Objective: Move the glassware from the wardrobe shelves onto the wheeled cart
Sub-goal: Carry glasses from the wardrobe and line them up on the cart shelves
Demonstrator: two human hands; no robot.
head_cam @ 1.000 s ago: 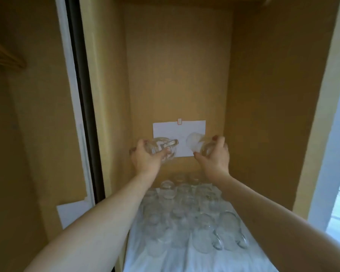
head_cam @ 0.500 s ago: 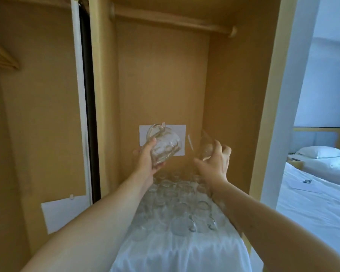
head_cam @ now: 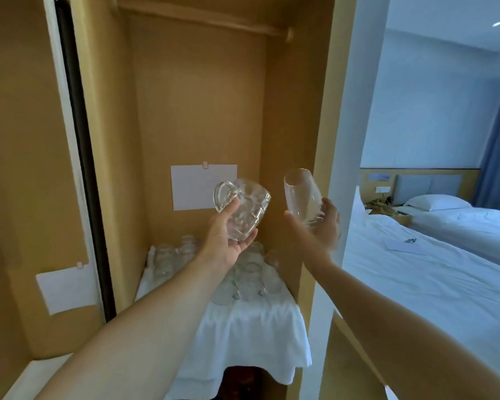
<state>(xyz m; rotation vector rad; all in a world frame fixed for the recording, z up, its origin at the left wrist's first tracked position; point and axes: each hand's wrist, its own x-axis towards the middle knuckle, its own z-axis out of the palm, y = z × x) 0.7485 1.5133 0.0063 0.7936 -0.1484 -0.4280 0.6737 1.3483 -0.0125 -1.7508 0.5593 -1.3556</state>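
Note:
My left hand (head_cam: 225, 241) grips a clear glass mug (head_cam: 244, 207) with a handle, tilted, in front of the wardrobe's back wall. My right hand (head_cam: 322, 226) holds a clear tumbler (head_cam: 302, 196) from below, its mouth pointing up and left. Both are raised above a wardrobe shelf (head_cam: 251, 321) draped in white cloth. Several more glasses (head_cam: 171, 255) stand packed on that cloth, partly hidden behind my left forearm. No wheeled cart is in view.
The wardrobe's right side panel (head_cam: 324, 140) stands just beside my right hand. A white paper sheet (head_cam: 191, 186) is clipped to the back wall. Another sheet (head_cam: 64, 287) hangs in the left compartment. Beds (head_cam: 430, 269) with white linen lie to the right.
Both hands have drawn the mug and the tumbler back out of the wardrobe and up. The view has swung right, bringing the beds into sight.

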